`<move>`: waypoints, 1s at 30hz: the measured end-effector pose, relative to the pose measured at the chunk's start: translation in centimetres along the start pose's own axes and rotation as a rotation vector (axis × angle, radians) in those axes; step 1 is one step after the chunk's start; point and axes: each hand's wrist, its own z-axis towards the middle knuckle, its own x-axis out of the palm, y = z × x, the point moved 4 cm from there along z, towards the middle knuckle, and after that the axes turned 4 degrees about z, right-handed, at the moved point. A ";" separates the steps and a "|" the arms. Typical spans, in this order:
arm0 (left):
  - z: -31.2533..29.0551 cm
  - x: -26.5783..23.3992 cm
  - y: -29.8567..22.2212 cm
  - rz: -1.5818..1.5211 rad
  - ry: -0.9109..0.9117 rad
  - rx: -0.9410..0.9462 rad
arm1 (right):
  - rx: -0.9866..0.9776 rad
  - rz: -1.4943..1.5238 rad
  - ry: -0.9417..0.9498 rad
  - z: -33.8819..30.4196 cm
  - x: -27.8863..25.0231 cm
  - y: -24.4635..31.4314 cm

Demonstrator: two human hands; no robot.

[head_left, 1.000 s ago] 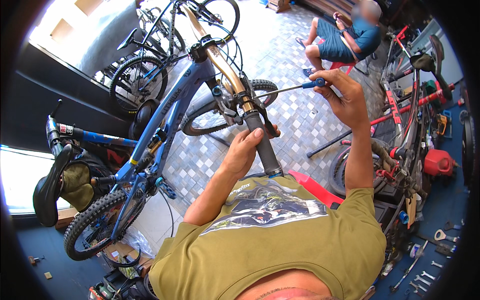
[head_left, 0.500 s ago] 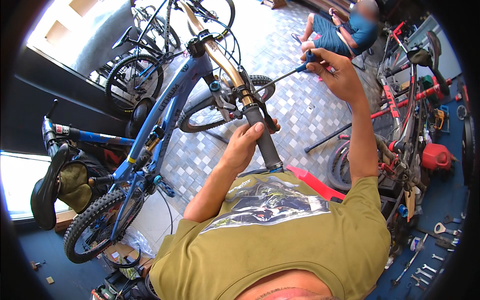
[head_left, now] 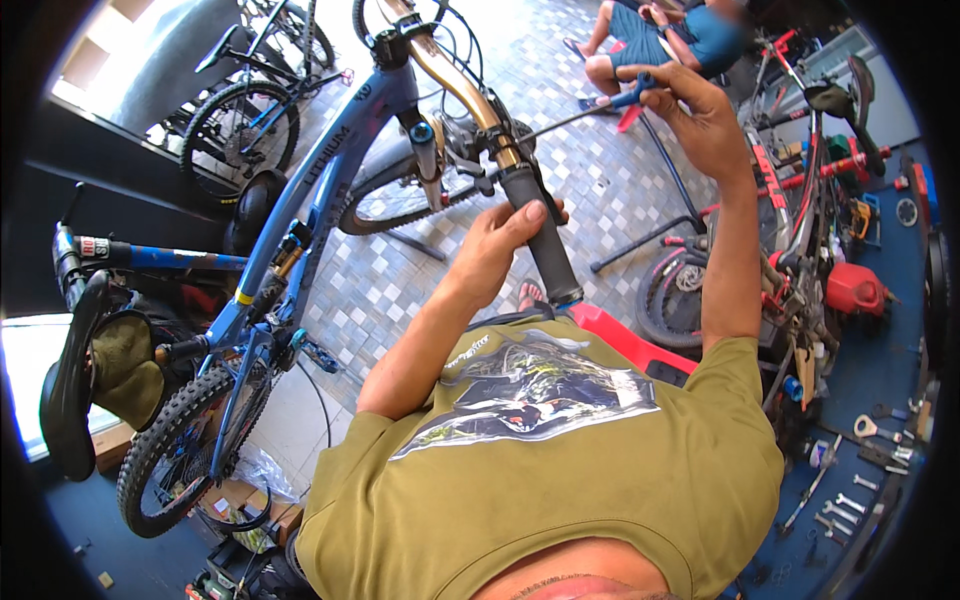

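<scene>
A blue mountain bike (head_left: 330, 190) stands in front of me with its gold handlebar (head_left: 455, 75) reaching toward my chest. My left hand (head_left: 500, 245) is wrapped around the black rubber grip (head_left: 540, 235) at the bar's near end, thumb on top. My right hand (head_left: 695, 110) is raised at the upper right, shut on the blue handle of a long thin screwdriver (head_left: 590, 108). Its shaft runs left and down to the brake lever clamp (head_left: 495, 150) just above the grip.
Another person (head_left: 680, 35) sits on the tiled floor at the top. A second bike (head_left: 250, 110) leans at upper left. A red bike and stand (head_left: 810, 200) crowd the right. Wrenches and sockets (head_left: 860, 480) lie on a blue surface at lower right. A saddle (head_left: 65, 390) is at left.
My right hand has lifted the screwdriver handle up and to the right, so the shaft now slants steeper. My left hand stays on the grip; my view has shifted closer.
</scene>
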 end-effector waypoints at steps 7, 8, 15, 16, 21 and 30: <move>0.9 -0.4 0.5 0.076 0.030 -0.012 | -0.129 -0.091 -0.176 -0.5 0.8 -0.4; 1.0 -0.7 1.0 0.112 0.065 -0.027 | -0.123 -0.115 -0.203 -0.5 0.8 -0.4; 1.2 -0.7 0.8 0.142 0.083 0.015 | 0.191 0.026 -0.323 1.3 2.1 1.7; 1.2 -0.7 0.6 0.141 0.072 0.015 | 0.247 0.140 -0.310 1.8 2.4 1.8; 1.4 -0.3 0.6 0.102 0.043 0.032 | 0.361 0.144 -0.179 3.3 1.6 0.7; 1.5 -0.1 0.2 0.071 -0.029 0.063 | 0.541 0.267 -0.107 5.5 2.0 -2.2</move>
